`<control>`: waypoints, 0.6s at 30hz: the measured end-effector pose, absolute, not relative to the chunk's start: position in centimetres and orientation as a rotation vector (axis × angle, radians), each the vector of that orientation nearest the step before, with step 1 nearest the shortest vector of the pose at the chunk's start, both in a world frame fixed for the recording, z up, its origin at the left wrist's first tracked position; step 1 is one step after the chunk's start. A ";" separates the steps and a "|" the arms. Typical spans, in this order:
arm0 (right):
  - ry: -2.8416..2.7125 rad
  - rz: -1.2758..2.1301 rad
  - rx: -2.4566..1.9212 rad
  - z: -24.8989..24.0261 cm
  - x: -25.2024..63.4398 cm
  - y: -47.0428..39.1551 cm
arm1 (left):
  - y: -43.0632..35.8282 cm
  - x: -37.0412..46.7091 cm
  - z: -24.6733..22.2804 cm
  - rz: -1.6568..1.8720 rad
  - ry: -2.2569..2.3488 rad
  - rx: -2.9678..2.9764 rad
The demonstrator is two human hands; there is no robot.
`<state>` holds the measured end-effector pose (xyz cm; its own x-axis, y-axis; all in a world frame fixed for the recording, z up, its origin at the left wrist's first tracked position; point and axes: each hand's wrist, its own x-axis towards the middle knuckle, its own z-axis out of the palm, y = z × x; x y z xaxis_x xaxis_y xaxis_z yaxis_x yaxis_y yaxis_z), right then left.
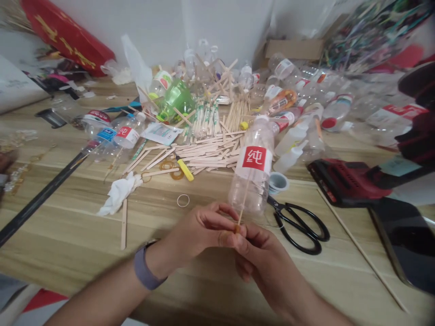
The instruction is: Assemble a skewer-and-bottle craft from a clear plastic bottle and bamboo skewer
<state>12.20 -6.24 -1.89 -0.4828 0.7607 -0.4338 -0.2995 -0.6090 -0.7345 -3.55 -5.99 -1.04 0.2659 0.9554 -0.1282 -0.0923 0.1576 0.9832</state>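
Note:
My left hand (207, 228) and my right hand (260, 251) meet at the tabletop's front middle, fingertips pinched together. Between them is the lower end of a thin wooden stick (245, 194), with a small amber band (237, 229) at the fingertips. The stick slants up in front of a clear plastic bottle (251, 181) with a red and white label, which stands just beyond my hands. Black-handled scissors (302, 226) lie to the right of my right hand. A white ring (183, 200) rests beyond my left hand.
Flat wooden sticks (210, 154) and a yellow cutter (184, 168) lie mid-table. Plastic bottles (336, 111) crowd the back right. A red and black power tool (350, 181) and a phone (408, 244) are at right. A black rod (44, 194) crosses the left. Part of another person's hand shows at far left.

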 end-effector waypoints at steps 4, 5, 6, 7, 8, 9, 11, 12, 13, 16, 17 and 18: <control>-0.703 2.166 -0.969 -1.8 12.1 -6.3 | -6.4 -2.7 -1.5 0.960 0.905 0.849; -0.690 2.175 -0.957 -1.9 12.1 -6.3 | -6.4 -2.6 -1.6 0.935 0.883 0.787; -0.677 2.188 -0.948 -1.9 12.2 -6.3 | -6.5 -2.5 -1.7 0.908 0.869 0.739; -0.663 2.205 -0.940 -1.9 12.2 -6.3 | -6.5 -2.5 -1.7 0.885 0.860 0.710; -0.639 2.224 -0.937 -2.0 12.3 -6.2 | -6.5 -2.5 -1.7 0.876 0.864 0.697; -0.606 2.242 -0.939 -2.0 12.4 -6.2 | -6.4 -2.6 -1.8 0.879 0.882 0.700; -0.503 2.267 -0.960 -2.1 12.6 -6.1 | -6.3 -2.7 -1.8 0.907 0.934 0.729; -0.446 2.273 -0.972 -2.1 12.6 -6.0 | -6.3 -2.7 -1.9 0.921 0.953 0.744; -0.395 2.276 -0.985 -2.1 12.6 -6.0 | -6.2 -2.7 -1.9 0.932 0.966 0.759; -0.295 2.275 -0.996 -2.0 12.6 -6.1 | -6.1 -2.5 -1.8 0.935 0.957 0.798; -0.281 2.270 -0.993 -2.0 12.5 -6.2 | -6.1 -2.5 -1.8 0.933 0.948 0.809; -0.276 2.261 -0.990 -2.0 12.5 -6.3 | -6.1 -2.5 -1.7 0.934 0.946 0.819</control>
<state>12.48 -6.31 -2.01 -0.5064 0.6364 -0.5819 -0.4779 -0.7688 -0.4249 -2.47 -6.12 -1.69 0.2817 0.9131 -0.2947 -0.2831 0.3726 0.8837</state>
